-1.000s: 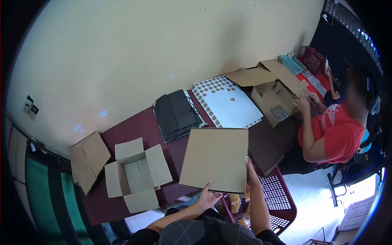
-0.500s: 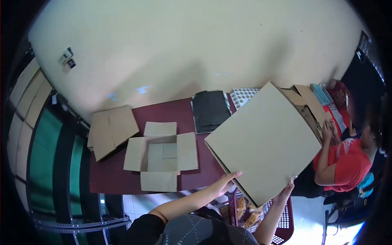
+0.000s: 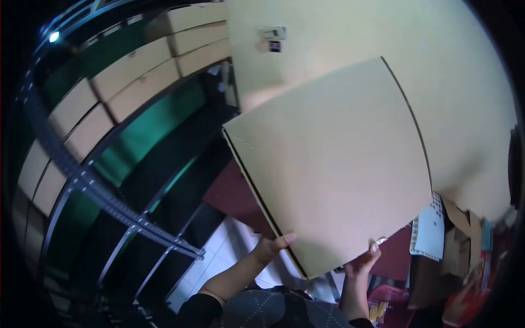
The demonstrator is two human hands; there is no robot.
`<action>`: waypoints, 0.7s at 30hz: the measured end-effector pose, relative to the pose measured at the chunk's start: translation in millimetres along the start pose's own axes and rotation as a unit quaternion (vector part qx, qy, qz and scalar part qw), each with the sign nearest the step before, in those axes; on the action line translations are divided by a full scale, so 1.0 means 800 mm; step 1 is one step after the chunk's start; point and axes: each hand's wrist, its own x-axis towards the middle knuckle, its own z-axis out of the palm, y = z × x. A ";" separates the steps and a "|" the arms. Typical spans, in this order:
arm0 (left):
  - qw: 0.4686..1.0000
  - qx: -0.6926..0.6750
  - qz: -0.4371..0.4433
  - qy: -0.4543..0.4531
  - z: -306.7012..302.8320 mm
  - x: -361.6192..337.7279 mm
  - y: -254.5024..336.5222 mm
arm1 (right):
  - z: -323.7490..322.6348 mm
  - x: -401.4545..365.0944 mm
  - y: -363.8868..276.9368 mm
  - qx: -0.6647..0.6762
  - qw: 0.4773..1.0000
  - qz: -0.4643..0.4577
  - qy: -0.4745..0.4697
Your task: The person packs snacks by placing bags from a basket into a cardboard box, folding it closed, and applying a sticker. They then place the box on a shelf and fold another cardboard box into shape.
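Observation:
A large, shallow closed cardboard box [image 3: 333,164] is held up in front of me, tilted, its broad tan face towards me. My left hand [image 3: 273,247] grips its lower left edge, thumb on the face. At the lower right edge, my right hand [image 3: 363,259] clasps the box with its thumb on the rim. The remaining fingers of both hands are hidden behind or under it. The box covers most of the maroon table [image 3: 232,188] behind it.
On my left stands a metal shelf rack [image 3: 117,205], with several cardboard boxes [image 3: 134,71] on its upper level. Open cardboard [image 3: 462,246] lies at the right, beside a white sheet with holes [image 3: 428,232]. A red basket [image 3: 391,298] is low on the right, near red clothing [image 3: 465,306].
My view has swung left towards the rack, and the held box has turned with me, now more upright. The open carton and stacked cardboard on the table are no longer visible.

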 end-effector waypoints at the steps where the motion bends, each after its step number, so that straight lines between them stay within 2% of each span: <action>1: 0.992 -0.111 0.031 0.058 -0.018 -0.018 0.011 | 0.018 0.010 0.031 -0.115 0.992 -0.018 0.048; 2: 0.985 -0.138 0.060 0.087 -0.042 -0.036 0.026 | 0.030 0.020 0.065 -0.116 0.993 -0.014 0.001; 5: 0.980 -0.116 0.104 0.127 -0.100 -0.092 0.071 | 0.052 0.036 0.150 -0.119 0.992 0.013 -0.042; 7: 0.950 -0.118 0.155 0.246 -0.113 -0.124 0.100 | 0.076 0.054 0.191 -0.076 0.993 -0.012 -0.090; 8: 0.940 -0.096 0.160 0.285 -0.118 -0.139 0.117 | 0.084 0.065 0.203 -0.066 0.992 0.000 -0.104; 10: 0.933 -0.067 0.178 0.305 -0.141 -0.165 0.130 | 0.086 0.098 0.208 -0.134 0.982 -0.074 -0.115; 12: 0.927 -0.032 0.177 0.329 -0.151 -0.182 0.139 | 0.078 0.125 0.225 -0.137 0.979 -0.044 -0.147; 13: 0.924 -0.004 0.169 0.342 -0.156 -0.188 0.143 | 0.082 0.135 0.237 -0.138 0.982 -0.047 -0.118; 14: 0.920 -0.004 0.175 0.351 -0.160 -0.191 0.148 | 0.085 0.144 0.247 -0.140 0.985 -0.050 -0.090; 15: 0.921 -0.004 0.169 0.351 -0.164 -0.191 0.153 | 0.089 0.150 0.251 -0.145 0.988 -0.003 -0.054; 18: 0.935 0.027 0.155 0.318 -0.195 -0.194 0.169 | 0.105 0.179 0.269 -0.116 0.991 0.061 -0.024; 20: 0.925 0.142 0.257 0.242 -0.188 -0.180 0.213 | 0.139 0.190 0.269 -0.102 0.992 0.043 -0.064; 21: 0.923 0.146 0.258 0.246 -0.190 -0.173 0.232 | 0.152 0.202 0.272 -0.111 0.986 -0.012 -0.127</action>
